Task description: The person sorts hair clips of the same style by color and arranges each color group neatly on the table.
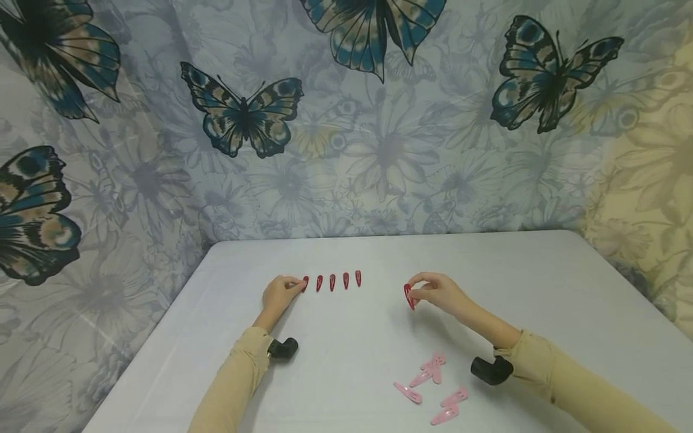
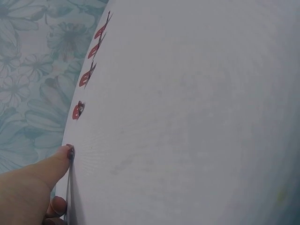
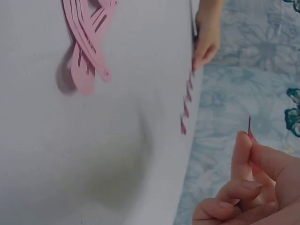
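Observation:
Several red snap hair clips lie in a row across the far part of the white table. At the row's left end, my left hand pinches the outermost red hair clip by its fingertips, low at the tabletop. The left wrist view shows the thumb over that clip, hiding much of it. To the right of the row, my right hand holds another red hair clip between thumb and forefinger, raised over the table. Edge-on in the right wrist view, this held clip appears as a thin sliver.
Pink hair clips lie loosely at the near right of the table, some overlapping, below the right forearm. Black wrist cameras sit at both cuffs. Butterfly-patterned cloth hangs behind the far edge.

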Demonstrator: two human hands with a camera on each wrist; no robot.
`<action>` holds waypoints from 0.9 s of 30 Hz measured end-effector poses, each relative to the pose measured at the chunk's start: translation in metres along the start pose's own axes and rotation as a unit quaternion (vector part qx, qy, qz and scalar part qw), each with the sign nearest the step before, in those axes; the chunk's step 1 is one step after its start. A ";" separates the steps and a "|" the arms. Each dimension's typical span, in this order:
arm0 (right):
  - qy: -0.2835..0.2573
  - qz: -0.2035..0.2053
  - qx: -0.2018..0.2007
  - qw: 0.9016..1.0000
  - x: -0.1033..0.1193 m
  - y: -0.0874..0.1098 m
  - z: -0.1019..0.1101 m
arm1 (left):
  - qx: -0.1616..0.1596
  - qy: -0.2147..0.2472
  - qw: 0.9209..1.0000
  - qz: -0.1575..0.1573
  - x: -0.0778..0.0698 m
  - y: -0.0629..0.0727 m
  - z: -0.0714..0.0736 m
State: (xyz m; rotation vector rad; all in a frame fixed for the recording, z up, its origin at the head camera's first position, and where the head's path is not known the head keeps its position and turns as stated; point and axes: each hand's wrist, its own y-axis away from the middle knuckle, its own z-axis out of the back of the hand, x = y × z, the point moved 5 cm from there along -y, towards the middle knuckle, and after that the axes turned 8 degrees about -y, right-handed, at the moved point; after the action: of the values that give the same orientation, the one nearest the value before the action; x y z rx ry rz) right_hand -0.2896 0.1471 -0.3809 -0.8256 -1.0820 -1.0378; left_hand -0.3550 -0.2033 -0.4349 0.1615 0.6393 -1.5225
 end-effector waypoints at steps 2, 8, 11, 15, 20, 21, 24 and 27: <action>0.000 0.002 -0.004 1.000 -0.001 -0.004 0.000 | 0.000 -0.001 1.000 0.000 0.001 0.000 0.000; 0.004 -0.007 -0.020 1.000 -0.005 -0.018 -0.002 | -0.006 -0.003 1.000 -0.001 0.002 0.000 0.000; 0.003 -0.018 -0.026 0.999 -0.006 -0.024 -0.003 | -0.005 -0.002 1.000 -0.003 0.001 0.000 0.000; 0.007 -0.012 -0.027 1.000 -0.003 -0.030 -0.004 | -0.002 0.000 1.000 -0.006 -0.001 -0.001 0.001; 0.016 -0.001 -0.030 0.999 0.001 -0.041 -0.006 | -0.003 -0.001 1.000 -0.002 -0.002 -0.001 0.002; 0.013 -0.001 -0.030 0.999 0.001 -0.043 -0.006 | -0.002 -0.001 1.000 -0.001 -0.002 -0.001 0.002; 0.002 0.004 -0.025 1.000 0.001 -0.048 -0.010 | 0.003 -0.002 1.000 0.005 -0.001 -0.001 0.001; -0.001 0.006 -0.022 1.000 0.002 -0.052 -0.013 | 0.005 -0.004 1.000 0.006 -0.001 0.000 0.000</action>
State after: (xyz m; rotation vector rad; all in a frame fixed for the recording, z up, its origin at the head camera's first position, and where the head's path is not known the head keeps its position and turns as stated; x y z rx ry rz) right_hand -0.3347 0.1183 -0.3811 -0.8678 -1.0582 -1.0551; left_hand -0.3553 -0.2028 -0.4339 0.1666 0.6246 -1.5147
